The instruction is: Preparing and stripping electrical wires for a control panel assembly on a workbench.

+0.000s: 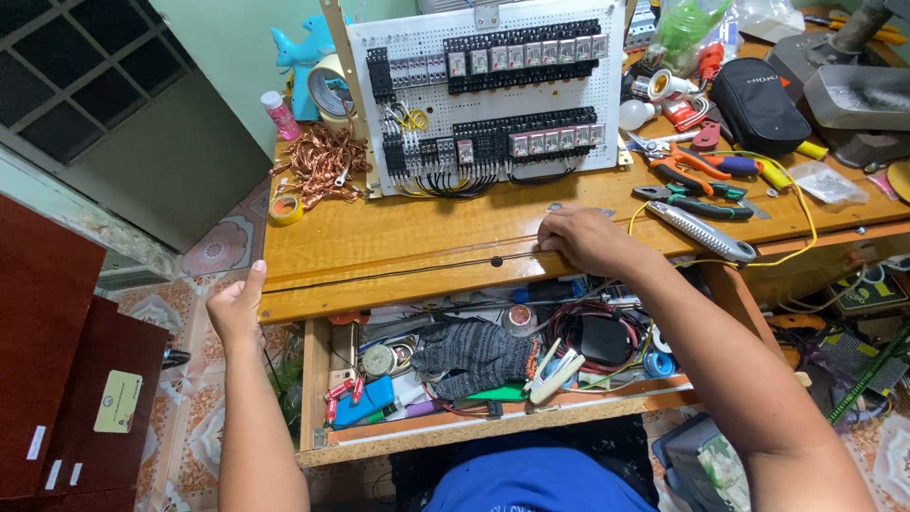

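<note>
The thin black wire [427,256] lies stretched along the front part of the glossy yellow wooden desktop [398,232], running from near the desk's left front corner to the right hand [580,239]. That hand rests knuckles-up at the desk's front edge, fingers curled down and pressed together over the wire's right end; whether it pinches the wire cannot be told. A small black bead or knot [495,261] sits on the wire left of the hand.

The left hand [237,305] hangs off the desk's left front corner, loosely curled with the thumb up, just beside the edge, holding nothing visible.

Between the wire and the white perforated panel of black relays and terminal blocks [488,90], standing upright at the back, runs a bare strip of desktop. To the left of the panel a heap of stripped copper wire [318,163] and a yellow tape roll [284,209] lie near the left edge. To the right, a grey utility knife [703,232] lies close to the front edge, with orange-handled pliers [687,163] behind it.

Below the front edge an open wooden drawer [313,398] juts toward the person, packed full; a dark knitted glove [474,356] lies in it.
</note>
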